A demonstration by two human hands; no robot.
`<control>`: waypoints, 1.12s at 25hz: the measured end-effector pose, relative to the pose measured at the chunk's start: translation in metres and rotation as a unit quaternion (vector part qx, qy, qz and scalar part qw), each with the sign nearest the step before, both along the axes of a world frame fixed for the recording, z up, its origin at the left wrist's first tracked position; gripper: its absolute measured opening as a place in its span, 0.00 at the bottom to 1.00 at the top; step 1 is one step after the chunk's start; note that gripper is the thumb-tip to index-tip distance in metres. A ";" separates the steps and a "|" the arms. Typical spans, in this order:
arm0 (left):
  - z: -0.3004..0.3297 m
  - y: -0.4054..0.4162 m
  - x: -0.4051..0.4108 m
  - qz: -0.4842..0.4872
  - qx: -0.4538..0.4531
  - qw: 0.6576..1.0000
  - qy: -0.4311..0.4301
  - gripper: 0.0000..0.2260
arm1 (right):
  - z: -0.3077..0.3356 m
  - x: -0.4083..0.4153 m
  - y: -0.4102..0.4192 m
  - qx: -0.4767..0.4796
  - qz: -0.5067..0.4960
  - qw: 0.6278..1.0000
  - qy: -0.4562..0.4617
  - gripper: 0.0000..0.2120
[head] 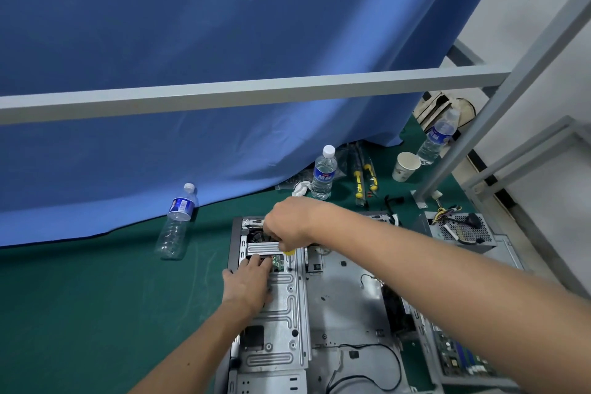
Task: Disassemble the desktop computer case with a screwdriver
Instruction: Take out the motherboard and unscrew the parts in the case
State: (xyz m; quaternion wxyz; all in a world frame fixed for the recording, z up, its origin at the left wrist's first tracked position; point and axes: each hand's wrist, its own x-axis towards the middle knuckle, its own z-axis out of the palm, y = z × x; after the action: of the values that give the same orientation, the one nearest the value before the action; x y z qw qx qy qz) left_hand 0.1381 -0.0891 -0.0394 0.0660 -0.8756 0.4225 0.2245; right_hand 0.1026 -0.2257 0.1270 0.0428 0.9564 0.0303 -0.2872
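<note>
Lying open on the green worktop (pixel 96 313) is the computer case (pixel 335 304), close to the person. The right hand (pixel 287 224) curls its grip round a yellow screwdriver (pixel 289 257), tip down on the metal bracket (pixel 281 304) inside the case. The left hand (pixel 248 285) rests flat on that bracket, fingers out straight. Three water bottles stand behind, near a paper cup (pixel 405 166).

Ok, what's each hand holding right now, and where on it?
The right hand grips the screwdriver by its yellow handle, shaft down on the computer case. The left hand holds nothing, lying flat on the case's metal bracket.
</note>
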 end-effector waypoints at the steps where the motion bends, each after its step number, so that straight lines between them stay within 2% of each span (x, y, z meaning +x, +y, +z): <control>1: 0.000 -0.001 0.000 0.000 -0.001 1.000 -0.001 0.21 | 0.001 -0.003 -0.002 -0.014 0.036 0.999 0.007 0.04; 3: 0.001 -0.001 0.000 0.002 -0.003 1.000 -0.003 0.21 | 0.001 -0.004 -0.005 -0.044 0.120 0.992 0.009 0.08; 5: 0.000 0.000 0.000 0.004 -0.006 1.000 -0.004 0.22 | -0.001 -0.005 -0.002 -0.066 0.145 0.987 -0.018 0.07; 6: 0.000 0.000 0.000 0.003 -0.008 1.000 -0.006 0.22 | -0.004 -0.007 -0.001 -0.057 0.094 0.993 -0.039 0.09; 8: -0.001 0.000 0.001 0.000 -0.006 1.000 -0.008 0.22 | -0.008 -0.010 0.000 -0.010 -0.115 0.993 -0.036 0.22; 9: -0.001 0.000 0.001 0.001 -0.005 1.000 -0.008 0.22 | -0.011 -0.010 0.001 0.003 -0.181 0.983 -0.029 0.23; 10: -0.001 -0.001 0.001 0.002 -0.005 1.000 -0.008 0.21 | -0.013 -0.009 0.001 -0.016 -0.194 0.981 -0.024 0.20; 12: 0.000 -0.001 0.001 0.006 -0.001 1.000 -0.006 0.21 | -0.009 -0.006 0.003 -0.068 -0.134 0.988 -0.022 0.14; 14: 0.001 -0.002 0.001 0.007 0.001 1.000 -0.009 0.24 | -0.004 -0.008 0.009 -0.089 0.038 0.994 -0.058 0.13; 16: -0.001 -0.002 0.001 0.009 0.000 1.000 -0.008 0.26 | -0.008 -0.012 0.009 -0.016 0.159 0.983 -0.088 0.14; 17: -0.001 -0.001 0.001 0.010 -0.002 1.000 -0.006 0.26 | -0.009 -0.015 0.006 0.053 0.148 0.983 -0.091 0.15; 19: 0.000 -0.002 0.001 0.008 -0.005 1.000 -0.004 0.25 | -0.005 -0.019 0.002 0.131 0.035 0.988 -0.074 0.16; 21: -0.001 -0.002 0.001 0.009 -0.003 1.000 -0.003 0.25 | -0.005 -0.016 -0.002 0.087 -0.120 0.987 -0.066 0.19; 23: 0.000 -0.001 0.000 0.015 0.001 1.000 0.000 0.23 | -0.005 -0.011 0.000 -0.019 -0.186 0.980 -0.070 0.19; 25: 0.001 -0.002 0.001 0.015 0.001 1.000 -0.001 0.23 | -0.002 -0.008 0.003 -0.077 -0.136 0.985 -0.077 0.11; 26: 0.001 -0.002 0.002 0.014 0.001 1.000 -0.001 0.23 | 0.001 -0.009 0.001 -0.072 -0.079 0.992 -0.073 0.07; 28: 0.000 -0.002 0.001 0.015 0.001 1.000 0.003 0.23 | 0.002 -0.015 -0.005 0.025 0.010 0.999 -0.047 0.08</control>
State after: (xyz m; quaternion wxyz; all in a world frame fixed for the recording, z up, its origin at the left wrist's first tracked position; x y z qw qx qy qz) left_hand 0.1394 -0.0914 -0.0390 0.0622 -0.8812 0.4090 0.2289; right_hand 0.0874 -0.2309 0.1288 0.0235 0.9693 0.0452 -0.2407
